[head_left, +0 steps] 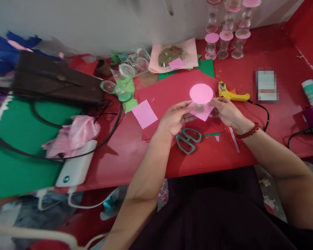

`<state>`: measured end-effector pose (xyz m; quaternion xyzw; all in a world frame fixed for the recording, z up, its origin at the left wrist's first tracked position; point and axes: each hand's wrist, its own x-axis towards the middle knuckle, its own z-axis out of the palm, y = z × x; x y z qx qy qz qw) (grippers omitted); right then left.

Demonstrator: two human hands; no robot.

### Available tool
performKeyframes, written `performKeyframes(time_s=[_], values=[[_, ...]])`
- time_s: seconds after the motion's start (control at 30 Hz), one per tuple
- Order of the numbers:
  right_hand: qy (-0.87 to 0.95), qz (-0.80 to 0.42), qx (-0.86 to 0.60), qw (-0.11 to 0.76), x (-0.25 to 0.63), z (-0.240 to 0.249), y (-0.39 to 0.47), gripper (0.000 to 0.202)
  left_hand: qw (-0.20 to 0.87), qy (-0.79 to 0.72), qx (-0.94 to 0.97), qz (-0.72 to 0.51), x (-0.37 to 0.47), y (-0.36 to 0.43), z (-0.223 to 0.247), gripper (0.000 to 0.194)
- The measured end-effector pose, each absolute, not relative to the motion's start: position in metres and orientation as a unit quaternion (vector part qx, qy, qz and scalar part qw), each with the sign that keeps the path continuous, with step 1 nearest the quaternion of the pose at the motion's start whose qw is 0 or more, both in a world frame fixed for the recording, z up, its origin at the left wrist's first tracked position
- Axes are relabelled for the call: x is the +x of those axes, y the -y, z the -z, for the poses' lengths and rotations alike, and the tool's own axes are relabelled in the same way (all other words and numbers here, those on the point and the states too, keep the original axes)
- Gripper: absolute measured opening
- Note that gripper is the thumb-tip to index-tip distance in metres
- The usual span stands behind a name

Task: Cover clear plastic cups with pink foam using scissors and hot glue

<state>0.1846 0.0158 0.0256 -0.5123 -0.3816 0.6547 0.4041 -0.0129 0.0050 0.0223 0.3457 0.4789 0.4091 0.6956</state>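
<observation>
Between my two hands is a small clear cup (199, 108) with a round pink paper disc (201, 93) on top and a square pink paper (205, 116) under it. My left hand (174, 118) pinches the left side of the square paper, and my right hand (227, 110) grips its right side. Green-handled scissors (188, 140) lie just below my left hand. To the right of the disc rests a yellow glue gun (234, 94). A loose pink paper square (144, 114) is on the red sheets (169, 91) at the left.
Stacked clear cups with pink discs (225, 40) stand at the back right. Behind the red sheets lies pink paper bearing brown grit (194, 52). A dark bag (52, 78), a white power bank (77, 166) and cables occupy the left. A green-and-white bottle (312, 92) is far right.
</observation>
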Motion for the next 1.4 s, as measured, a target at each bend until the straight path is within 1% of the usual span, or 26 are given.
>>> performKeyframes(time_s=[0.13,0.27,0.43,0.6,0.77,0.9,1.0,1.13,1.2,1.27,1.3,1.4], values=[[0.354,-0.682,-0.506,0.393,0.181,-0.029,-0.015,0.027,0.684,-0.48,0.33,-0.439,-0.014,-0.007,-0.02,0.024],[0.336,-0.692,-0.504,0.394,0.18,-0.029,-0.014,0.024,0.66,-0.496,0.308,-0.473,-0.016,-0.012,-0.014,0.016],[0.331,-0.697,-0.496,0.398,0.181,-0.03,-0.014,0.025,0.658,-0.501,0.298,-0.476,-0.017,-0.014,-0.014,0.013],[0.36,-0.685,-0.496,0.394,0.181,-0.028,-0.014,0.022,0.665,-0.491,0.281,-0.488,-0.016,-0.014,-0.011,0.021],[0.375,-0.678,-0.482,0.409,0.182,-0.024,-0.015,0.024,0.686,-0.46,0.266,-0.497,-0.012,-0.013,-0.016,0.036],[0.381,-0.667,-0.478,0.426,0.182,-0.021,-0.015,0.026,0.711,-0.431,0.278,-0.482,-0.011,-0.009,-0.025,0.038],[0.4,-0.659,-0.473,0.427,0.182,-0.018,-0.017,0.024,0.717,-0.426,0.305,-0.46,-0.012,-0.007,-0.026,0.049],[0.431,-0.657,-0.455,0.419,0.184,-0.018,-0.016,0.034,0.702,-0.443,0.309,-0.465,-0.014,-0.01,-0.025,0.054],[0.485,-0.622,-0.453,0.415,0.182,-0.021,-0.009,0.039,0.682,-0.451,0.299,-0.492,-0.018,-0.013,-0.025,0.058],[0.592,-0.545,-0.447,0.392,0.178,-0.025,0.004,0.036,0.652,-0.456,0.288,-0.534,-0.024,-0.016,-0.027,0.063],[0.663,-0.489,-0.434,0.364,0.174,-0.027,0.012,0.032,0.636,-0.457,0.281,-0.555,-0.027,-0.017,-0.028,0.067],[0.842,-0.34,-0.351,0.228,0.161,-0.025,0.038,0.013,0.601,-0.457,0.256,-0.603,-0.037,-0.021,-0.03,0.074]])
